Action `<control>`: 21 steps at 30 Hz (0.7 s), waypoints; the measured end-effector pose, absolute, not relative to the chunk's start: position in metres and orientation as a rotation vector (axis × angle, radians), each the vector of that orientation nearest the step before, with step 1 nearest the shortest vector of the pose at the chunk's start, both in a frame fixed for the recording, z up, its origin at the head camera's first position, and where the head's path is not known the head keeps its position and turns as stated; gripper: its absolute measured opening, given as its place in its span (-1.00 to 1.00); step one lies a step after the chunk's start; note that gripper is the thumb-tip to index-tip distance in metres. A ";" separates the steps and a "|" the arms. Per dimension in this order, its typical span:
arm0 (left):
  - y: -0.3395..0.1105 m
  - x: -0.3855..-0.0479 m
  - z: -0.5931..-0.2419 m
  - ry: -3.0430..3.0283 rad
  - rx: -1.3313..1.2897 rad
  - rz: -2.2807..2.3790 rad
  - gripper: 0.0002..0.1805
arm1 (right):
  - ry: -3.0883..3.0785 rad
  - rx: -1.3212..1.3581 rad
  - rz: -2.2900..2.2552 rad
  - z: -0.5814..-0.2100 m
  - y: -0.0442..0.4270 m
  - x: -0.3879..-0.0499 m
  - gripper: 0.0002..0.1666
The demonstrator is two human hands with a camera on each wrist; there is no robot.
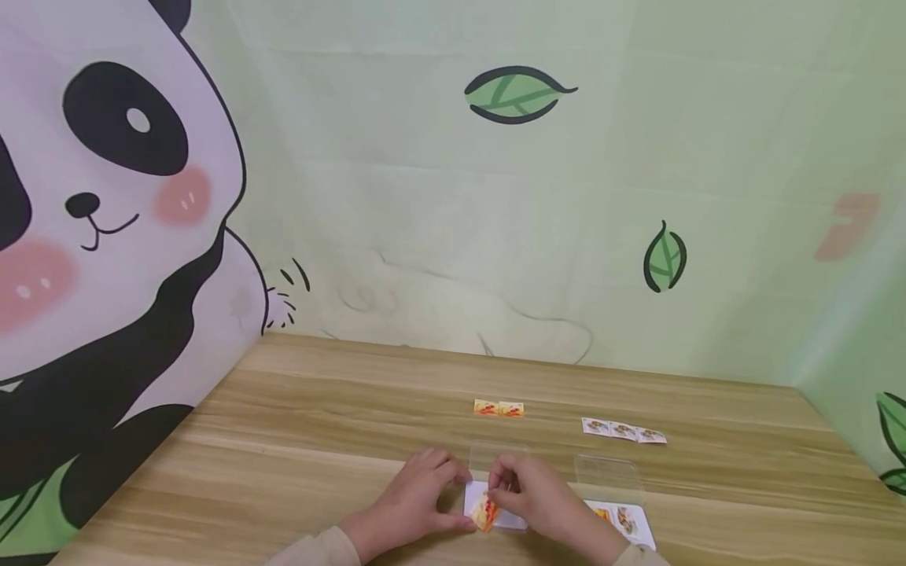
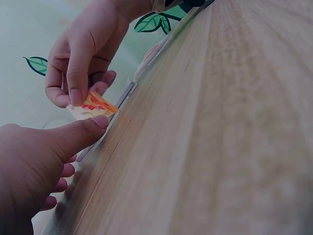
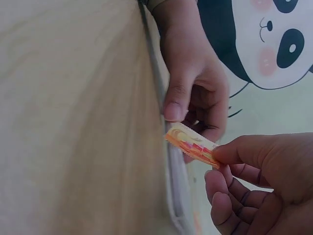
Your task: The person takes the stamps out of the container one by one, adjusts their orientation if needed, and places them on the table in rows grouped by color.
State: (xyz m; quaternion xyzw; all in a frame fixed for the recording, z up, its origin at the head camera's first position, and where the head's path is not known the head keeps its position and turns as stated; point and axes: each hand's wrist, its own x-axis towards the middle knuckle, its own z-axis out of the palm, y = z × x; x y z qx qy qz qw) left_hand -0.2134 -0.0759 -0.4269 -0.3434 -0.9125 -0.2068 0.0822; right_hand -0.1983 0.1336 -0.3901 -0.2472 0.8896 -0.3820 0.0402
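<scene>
- A person's right hand [image 1: 531,497] pinches an orange-and-yellow stamp [image 1: 484,512] between thumb and fingertips, the remaining fingers curled toward the palm.
- The stamp, its edge finely toothed, extends from that pinch toward the left thumb; it sits tilted above a white case [image 1: 476,494], and whether it touches the case or the thumb cannot be told.
- The left hand [image 1: 410,499] holds the case by its left side, forefinger at the far corner and thumb at the near one, a gap showing between the two digits.
- A clear lid [image 1: 488,454] stands open just beyond both hands' fingertips, along the far edge of the case.
- To the right of the right hand's fingers, near its wrist, lies a second white case [image 1: 642,536], partly hidden by the forearm; an orange stamp [image 1: 602,515] and a pale stamp [image 1: 626,520] show inside, with a second clear lid [image 1: 609,470] open behind.
- Farther out, straight beyond the right fingertips, two orange-and-yellow stamps [image 1: 487,407] lie side by side on the wooden table [image 1: 340,409].
- Beyond those fingertips and off to the right, three pale stamps [image 1: 623,431] form a slightly slanting row.
</scene>
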 end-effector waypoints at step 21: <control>-0.075 -0.214 -0.428 -2.723 -1.025 -0.583 -0.46 | 2.666 -0.707 -1.250 -0.356 0.154 -0.208 -0.91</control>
